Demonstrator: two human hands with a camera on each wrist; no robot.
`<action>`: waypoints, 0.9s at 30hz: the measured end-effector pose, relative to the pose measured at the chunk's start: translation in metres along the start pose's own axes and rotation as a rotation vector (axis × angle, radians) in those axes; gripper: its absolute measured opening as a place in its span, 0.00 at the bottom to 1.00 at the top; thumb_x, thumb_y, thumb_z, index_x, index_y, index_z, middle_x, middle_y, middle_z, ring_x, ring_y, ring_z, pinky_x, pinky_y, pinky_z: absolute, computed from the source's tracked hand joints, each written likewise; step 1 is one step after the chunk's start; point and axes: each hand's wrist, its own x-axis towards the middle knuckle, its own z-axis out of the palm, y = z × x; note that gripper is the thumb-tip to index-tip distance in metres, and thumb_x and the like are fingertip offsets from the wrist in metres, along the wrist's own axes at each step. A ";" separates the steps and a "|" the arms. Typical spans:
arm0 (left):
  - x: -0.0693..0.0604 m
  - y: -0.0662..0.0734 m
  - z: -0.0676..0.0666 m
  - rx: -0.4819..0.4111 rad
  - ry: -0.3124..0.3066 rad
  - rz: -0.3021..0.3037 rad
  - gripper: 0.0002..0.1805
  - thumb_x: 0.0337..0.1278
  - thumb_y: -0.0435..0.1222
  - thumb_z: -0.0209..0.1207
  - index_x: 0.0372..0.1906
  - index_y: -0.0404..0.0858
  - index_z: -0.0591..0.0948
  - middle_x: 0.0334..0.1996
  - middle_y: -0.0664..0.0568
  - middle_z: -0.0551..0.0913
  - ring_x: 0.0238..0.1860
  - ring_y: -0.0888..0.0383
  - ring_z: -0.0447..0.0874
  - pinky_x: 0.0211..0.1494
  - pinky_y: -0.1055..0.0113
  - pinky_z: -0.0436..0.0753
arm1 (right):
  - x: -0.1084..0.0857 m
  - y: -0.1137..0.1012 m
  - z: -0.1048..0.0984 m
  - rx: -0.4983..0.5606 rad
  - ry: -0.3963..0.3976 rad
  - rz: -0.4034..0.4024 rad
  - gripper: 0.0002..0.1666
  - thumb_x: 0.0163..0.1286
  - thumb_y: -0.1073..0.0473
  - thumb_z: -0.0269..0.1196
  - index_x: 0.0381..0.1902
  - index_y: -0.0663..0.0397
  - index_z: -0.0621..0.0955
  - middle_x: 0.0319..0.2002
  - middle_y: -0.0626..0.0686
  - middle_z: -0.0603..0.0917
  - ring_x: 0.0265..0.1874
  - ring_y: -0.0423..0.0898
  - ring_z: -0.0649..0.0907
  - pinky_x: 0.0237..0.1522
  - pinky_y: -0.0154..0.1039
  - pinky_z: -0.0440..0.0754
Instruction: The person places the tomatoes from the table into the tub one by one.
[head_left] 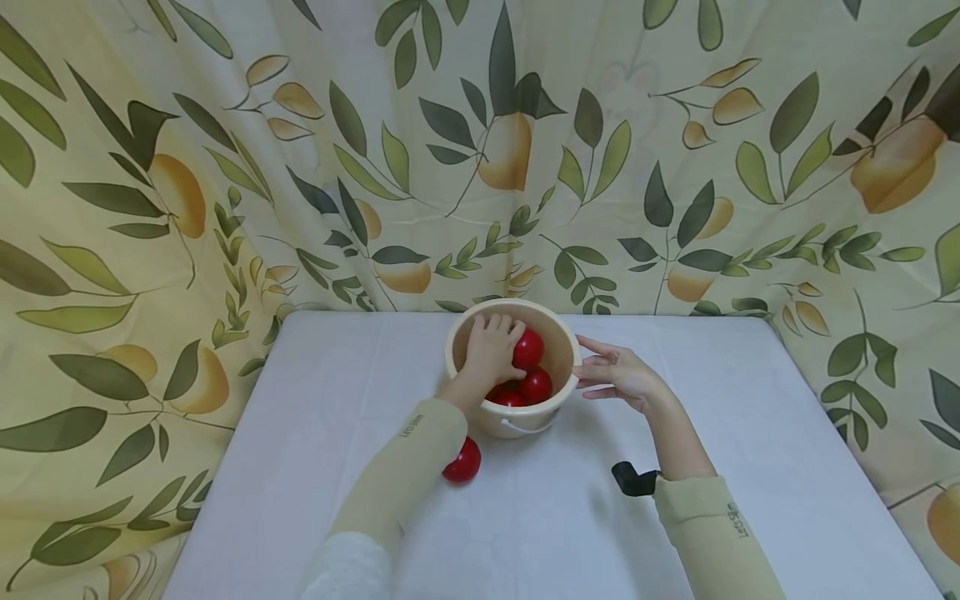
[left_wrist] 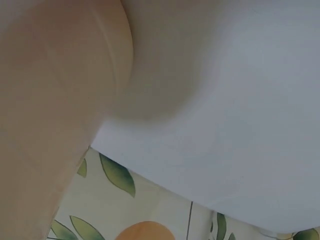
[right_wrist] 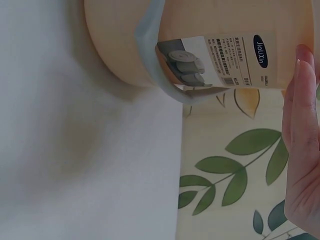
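Observation:
A cream bucket (head_left: pixel 457 367) with a pale handle (head_left: pixel 527 429) stands on the table. My left hand (head_left: pixel 491 348) reaches inside it, fingers and thumb gripping a red ball (head_left: pixel 529 348). Below that ball, another red ball (head_left: pixel 536 385) and a partly hidden red one (head_left: pixel 508 397) lie in the bucket. Against the right side of the rim rest the nearly straight fingers of my right hand (head_left: pixel 628 377). The right wrist view shows them touching the bucket wall beside its label (right_wrist: pixel 220 60). In the left wrist view, the bucket (left_wrist: pixel 65 85) appears but not the hand.
One more red ball (head_left: pixel 462 461) lies on the white tabletop (head_left: pixel 330 400) in front of the bucket, partly behind my left sleeve (head_left: pixel 420 450). A black piece (head_left: pixel 633 479) sticks out by my right cuff. Leaf-patterned cloth (head_left: pixel 600 208) hangs behind the table.

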 end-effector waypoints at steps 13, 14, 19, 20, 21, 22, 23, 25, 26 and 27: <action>0.001 0.005 0.005 0.133 -0.137 0.002 0.45 0.48 0.69 0.45 0.67 0.49 0.52 0.58 0.56 0.62 0.58 0.58 0.58 0.57 0.63 0.65 | -0.002 -0.002 0.001 -0.001 0.000 -0.001 0.41 0.63 0.62 0.61 0.70 0.52 0.55 0.35 0.51 0.81 0.32 0.43 0.84 0.42 0.46 0.82; 0.001 0.005 0.005 0.136 -0.146 -0.002 0.45 0.49 0.69 0.44 0.68 0.49 0.52 0.59 0.56 0.62 0.59 0.58 0.57 0.57 0.63 0.64 | -0.002 -0.002 0.001 -0.002 0.001 0.000 0.41 0.63 0.62 0.60 0.70 0.52 0.55 0.35 0.51 0.81 0.32 0.43 0.84 0.41 0.46 0.83; 0.001 0.005 0.005 0.142 -0.158 -0.011 0.45 0.51 0.68 0.44 0.69 0.51 0.50 0.60 0.57 0.60 0.60 0.58 0.56 0.58 0.63 0.64 | -0.002 -0.004 0.002 -0.003 0.002 0.004 0.41 0.63 0.62 0.60 0.70 0.51 0.55 0.35 0.51 0.81 0.32 0.43 0.84 0.42 0.46 0.82; 0.001 0.005 0.005 0.143 -0.157 -0.011 0.45 0.51 0.68 0.44 0.69 0.51 0.50 0.60 0.56 0.60 0.60 0.58 0.56 0.58 0.63 0.64 | -0.002 -0.004 0.002 -0.002 0.001 0.004 0.41 0.63 0.62 0.60 0.70 0.51 0.55 0.35 0.52 0.81 0.32 0.43 0.84 0.42 0.47 0.82; 0.001 0.005 0.005 0.143 -0.155 -0.011 0.45 0.51 0.68 0.44 0.69 0.51 0.50 0.60 0.56 0.60 0.60 0.58 0.56 0.58 0.63 0.64 | -0.002 -0.003 0.002 -0.001 0.000 0.003 0.41 0.63 0.62 0.60 0.70 0.51 0.55 0.35 0.52 0.81 0.32 0.43 0.85 0.42 0.47 0.82; 0.001 0.005 0.005 0.141 -0.150 -0.011 0.44 0.51 0.68 0.44 0.69 0.51 0.50 0.60 0.56 0.60 0.60 0.58 0.56 0.58 0.62 0.64 | -0.002 -0.003 0.002 0.000 -0.001 0.002 0.41 0.64 0.62 0.60 0.70 0.51 0.55 0.35 0.52 0.81 0.32 0.43 0.85 0.42 0.47 0.82; 0.001 0.005 0.006 0.135 -0.146 -0.012 0.45 0.51 0.68 0.44 0.69 0.51 0.50 0.61 0.56 0.59 0.60 0.57 0.56 0.58 0.62 0.64 | -0.002 -0.003 0.002 0.000 -0.002 0.002 0.41 0.64 0.62 0.60 0.70 0.51 0.55 0.35 0.52 0.81 0.32 0.43 0.85 0.42 0.47 0.82; 0.001 0.005 0.006 0.104 -0.126 -0.013 0.45 0.51 0.67 0.45 0.70 0.50 0.49 0.62 0.55 0.59 0.61 0.56 0.56 0.59 0.62 0.64 | -0.002 -0.003 0.001 0.003 -0.002 0.002 0.41 0.63 0.62 0.60 0.70 0.51 0.55 0.35 0.53 0.81 0.32 0.43 0.85 0.41 0.46 0.83; 0.001 0.005 0.005 0.084 -0.111 -0.013 0.46 0.50 0.67 0.46 0.70 0.50 0.49 0.62 0.54 0.59 0.61 0.56 0.55 0.60 0.61 0.64 | -0.002 -0.003 0.001 0.003 -0.003 0.002 0.41 0.63 0.62 0.60 0.70 0.51 0.55 0.35 0.53 0.81 0.32 0.43 0.85 0.41 0.46 0.83; 0.001 0.005 0.005 0.062 -0.089 -0.013 0.46 0.50 0.67 0.46 0.70 0.50 0.49 0.63 0.54 0.59 0.61 0.55 0.55 0.60 0.61 0.64 | -0.002 -0.003 0.001 0.004 -0.002 0.003 0.41 0.63 0.62 0.60 0.70 0.51 0.55 0.35 0.52 0.81 0.32 0.43 0.85 0.41 0.45 0.83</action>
